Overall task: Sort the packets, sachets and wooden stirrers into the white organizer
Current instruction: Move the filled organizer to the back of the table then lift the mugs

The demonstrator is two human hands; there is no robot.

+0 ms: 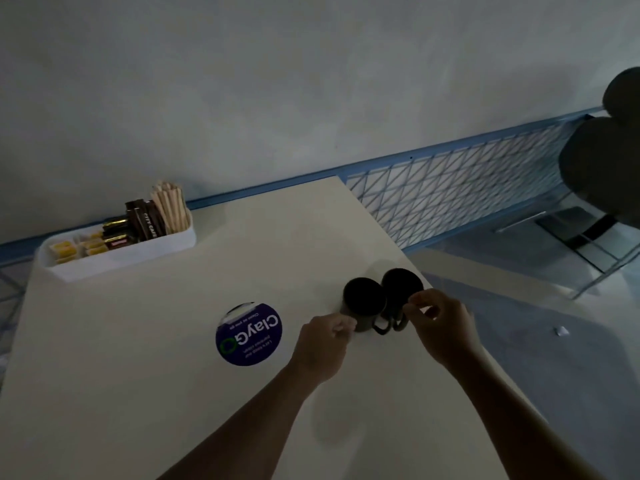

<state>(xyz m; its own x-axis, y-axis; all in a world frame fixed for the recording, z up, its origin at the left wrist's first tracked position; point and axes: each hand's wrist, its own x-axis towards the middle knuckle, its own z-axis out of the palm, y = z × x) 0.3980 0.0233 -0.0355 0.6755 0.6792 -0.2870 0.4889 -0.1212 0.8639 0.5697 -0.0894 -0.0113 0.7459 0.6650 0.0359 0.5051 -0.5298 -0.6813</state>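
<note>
White organizer point(138, 258) at far left of worktop point(138, 375); sachets point(69, 251), packets point(138, 223), stirrers point(171, 209) already inside. Left hand point(322, 344) curled beside left mug point(363, 303), right hand point(443, 327) curled at right mug point(401, 285) rim; grips unclear. Likely best: lift by handles, mugs kept apart.

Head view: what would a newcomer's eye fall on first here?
Probably the two dark mugs side by side near the right edge of the table, with the left hand and right hand curled at them. Next, the round purple sticker mid-table, and the white organizer at the far left corner, wooden stirrers standing at its right end.
</note>
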